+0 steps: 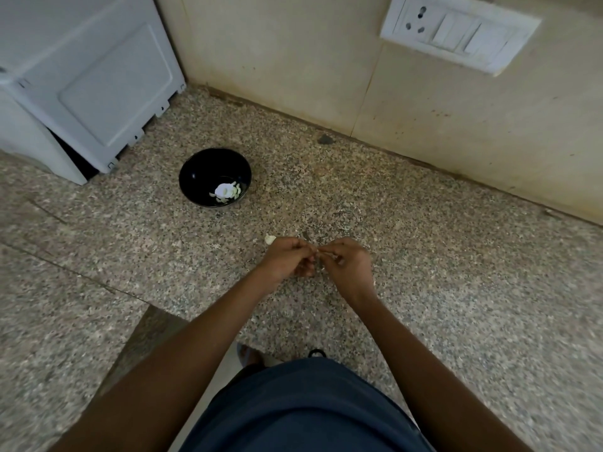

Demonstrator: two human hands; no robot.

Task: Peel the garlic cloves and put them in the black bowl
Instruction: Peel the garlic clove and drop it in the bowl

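The black bowl (195, 177) stands on the speckled granite counter (424, 256), left of centre, with several pale peeled garlic cloves (226, 191) in its bottom. In front of it my left hand (287, 259) and my right hand (349, 264) meet fingertip to fingertip. Both pinch a small garlic clove (319, 251), mostly hidden between the fingers. A pale scrap of garlic (270, 239) lies on the counter just beyond my left hand.
A white appliance (91, 83) stands at the back left, close to the bowl. The beige wall (293, 53) runs along the back, with a white socket and switch plate (456, 34) at the top right. The counter's front edge is near my body.
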